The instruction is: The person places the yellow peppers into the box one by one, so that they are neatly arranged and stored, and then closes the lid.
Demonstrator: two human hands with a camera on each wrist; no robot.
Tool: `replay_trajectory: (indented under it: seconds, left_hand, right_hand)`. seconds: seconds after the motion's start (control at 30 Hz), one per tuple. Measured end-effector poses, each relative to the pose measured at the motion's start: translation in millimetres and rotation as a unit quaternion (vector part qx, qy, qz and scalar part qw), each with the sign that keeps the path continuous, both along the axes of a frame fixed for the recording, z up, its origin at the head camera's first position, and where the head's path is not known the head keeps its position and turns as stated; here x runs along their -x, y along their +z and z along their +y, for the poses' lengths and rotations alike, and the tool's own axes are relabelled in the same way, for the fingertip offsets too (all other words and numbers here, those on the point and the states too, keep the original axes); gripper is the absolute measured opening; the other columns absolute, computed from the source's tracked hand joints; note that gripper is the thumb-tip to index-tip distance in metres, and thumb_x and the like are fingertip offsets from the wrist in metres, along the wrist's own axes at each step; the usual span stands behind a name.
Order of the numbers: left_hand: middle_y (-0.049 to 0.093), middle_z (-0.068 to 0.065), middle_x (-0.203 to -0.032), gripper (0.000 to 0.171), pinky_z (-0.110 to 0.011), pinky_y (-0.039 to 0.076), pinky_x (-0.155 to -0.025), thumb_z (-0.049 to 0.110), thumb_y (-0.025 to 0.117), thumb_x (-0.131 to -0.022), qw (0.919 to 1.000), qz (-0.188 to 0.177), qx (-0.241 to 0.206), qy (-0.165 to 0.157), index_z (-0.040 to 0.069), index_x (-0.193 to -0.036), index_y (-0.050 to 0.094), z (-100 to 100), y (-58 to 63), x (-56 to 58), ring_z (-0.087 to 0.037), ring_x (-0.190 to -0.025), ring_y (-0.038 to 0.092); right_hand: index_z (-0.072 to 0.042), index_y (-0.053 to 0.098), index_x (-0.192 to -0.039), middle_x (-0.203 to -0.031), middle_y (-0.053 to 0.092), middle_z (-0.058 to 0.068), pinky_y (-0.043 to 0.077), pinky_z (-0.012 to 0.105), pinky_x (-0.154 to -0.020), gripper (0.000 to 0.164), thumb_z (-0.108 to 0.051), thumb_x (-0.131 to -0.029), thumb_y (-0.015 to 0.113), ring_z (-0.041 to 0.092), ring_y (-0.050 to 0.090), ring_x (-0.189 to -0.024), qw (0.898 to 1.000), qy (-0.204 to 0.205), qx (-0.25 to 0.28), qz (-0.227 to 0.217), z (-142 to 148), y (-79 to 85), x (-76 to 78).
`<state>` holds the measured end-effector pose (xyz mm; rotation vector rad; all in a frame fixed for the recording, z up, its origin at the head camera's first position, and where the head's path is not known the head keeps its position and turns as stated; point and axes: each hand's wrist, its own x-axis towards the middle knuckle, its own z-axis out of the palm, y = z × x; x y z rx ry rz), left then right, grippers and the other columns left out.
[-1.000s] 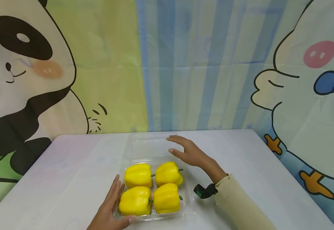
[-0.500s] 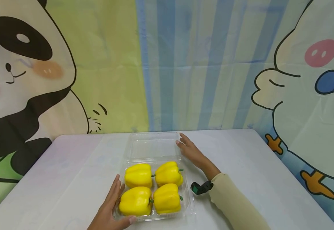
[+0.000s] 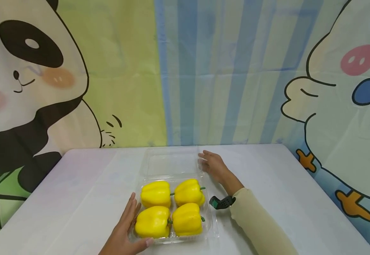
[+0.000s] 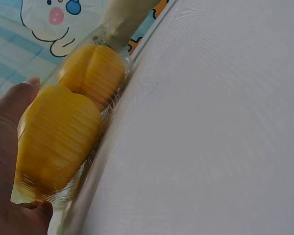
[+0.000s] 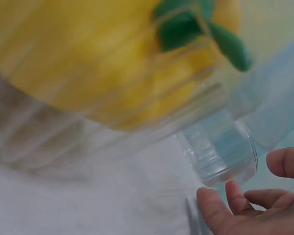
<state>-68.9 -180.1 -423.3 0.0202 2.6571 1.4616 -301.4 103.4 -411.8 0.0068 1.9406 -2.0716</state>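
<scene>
Several yellow bell peppers (image 3: 153, 222) with green stems lie in a clear plastic clamshell box (image 3: 213, 226). Its see-through lid (image 3: 172, 163) is folded back, away from me. My left hand (image 3: 122, 226) rests against the near left corner, fingers straight along the side and thumb at the front edge; in the left wrist view, two peppers (image 4: 59, 142) show through the ribbed wall. At the lid's right edge is my right hand (image 3: 215, 166), fingers loosely bent. The right wrist view has the lid (image 5: 218, 147) near the fingertips, with thumb and fingers spread apart.
The box stands on a white table (image 3: 86, 202), near the front. A cloth backdrop (image 3: 204, 71) with a cartoon panda and a white bird hangs behind the table. On my right wrist sits a black strapped device (image 3: 222, 202).
My right hand has moved from over the lid to its right edge, and its fingers have come lower. The left hand and peppers stay put; the head view has shifted slightly.
</scene>
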Motion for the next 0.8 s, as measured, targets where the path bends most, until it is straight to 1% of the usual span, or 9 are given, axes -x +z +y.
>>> replay_trajectory:
  seconds: [0.13, 0.3, 0.47, 0.57, 0.7, 0.8]
  left_hand:
    - [-0.007, 0.001, -0.162, 0.115, -0.059, 0.023, -0.110, 0.047, 0.079, -0.077, 1.0000, -0.008, -0.001, 0.004, 0.011, -0.157, 0.004, 1, 1.3, 1.2, -0.031, -0.144, 0.021]
    - [-0.006, -0.002, -0.162, 0.115, -0.061, 0.022, -0.109, 0.046, 0.079, -0.077, 0.9999, -0.010, -0.004, 0.006, 0.012, -0.157, 0.003, 1, 2.7, 2.3, -0.034, -0.143, 0.021]
    - [-0.005, -0.002, -0.162, 0.116, -0.063, 0.019, -0.109, 0.047, 0.079, -0.076, 0.9999, -0.009, -0.009, 0.008, 0.013, -0.157, 0.004, 2, 1.7, 1.9, -0.034, -0.144, 0.020]
    - [-0.003, -0.004, -0.162, 0.117, -0.063, 0.019, -0.108, 0.046, 0.080, -0.076, 0.9998, -0.010, -0.013, 0.008, 0.015, -0.158, 0.002, 2, 1.0, 1.5, -0.035, -0.143, 0.020]
    - [-0.003, -0.005, -0.162, 0.117, -0.063, 0.020, -0.108, 0.046, 0.080, -0.076, 0.9999, -0.009, -0.011, 0.004, 0.017, -0.158, 0.000, 1, 0.7, 1.2, -0.036, -0.143, 0.021]
    - [-0.004, -0.004, -0.162, 0.117, -0.063, 0.019, -0.109, 0.046, 0.080, -0.076, 0.9999, -0.007, -0.011, 0.002, 0.015, -0.158, 0.001, 1, 0.8, 1.2, -0.035, -0.143, 0.021]
  right_hand:
    - [0.000, 0.029, -0.151, -0.152, 0.034, 0.015, 0.034, 0.042, -0.109, 0.051, -0.015, -0.105, 0.044, 0.032, 0.037, -0.136, 1.000, 0.008, 0.022, -0.009, 2, 8.3, 2.7]
    - [-0.001, 0.029, -0.152, -0.151, 0.036, 0.016, 0.039, 0.038, -0.107, 0.050, -0.012, -0.105, 0.044, 0.031, 0.044, -0.131, 0.998, 0.017, 0.057, -0.012, 8, 18.6, 3.0]
    - [-0.002, 0.020, -0.154, -0.154, 0.030, 0.017, 0.037, 0.038, -0.108, 0.053, -0.013, -0.106, 0.040, 0.033, 0.040, -0.134, 0.995, 0.032, 0.097, 0.012, 15, 28.4, 2.4]
    - [-0.002, 0.013, -0.155, -0.156, 0.024, 0.020, 0.034, 0.040, -0.110, 0.056, -0.011, -0.106, 0.039, 0.036, 0.035, -0.137, 0.992, 0.052, 0.116, 0.025, 19, 34.1, 2.5]
    - [-0.004, 0.008, -0.156, -0.156, 0.022, 0.022, 0.032, 0.041, -0.110, 0.060, -0.015, -0.106, 0.040, 0.036, 0.032, -0.139, 0.989, 0.081, 0.117, 0.029, 22, 40.6, 2.6]
    - [-0.007, 0.007, -0.157, -0.155, 0.026, 0.022, 0.035, 0.041, -0.109, 0.064, -0.024, -0.106, 0.042, 0.035, 0.033, -0.139, 0.990, 0.100, 0.097, 0.027, 23, 44.4, 2.6]
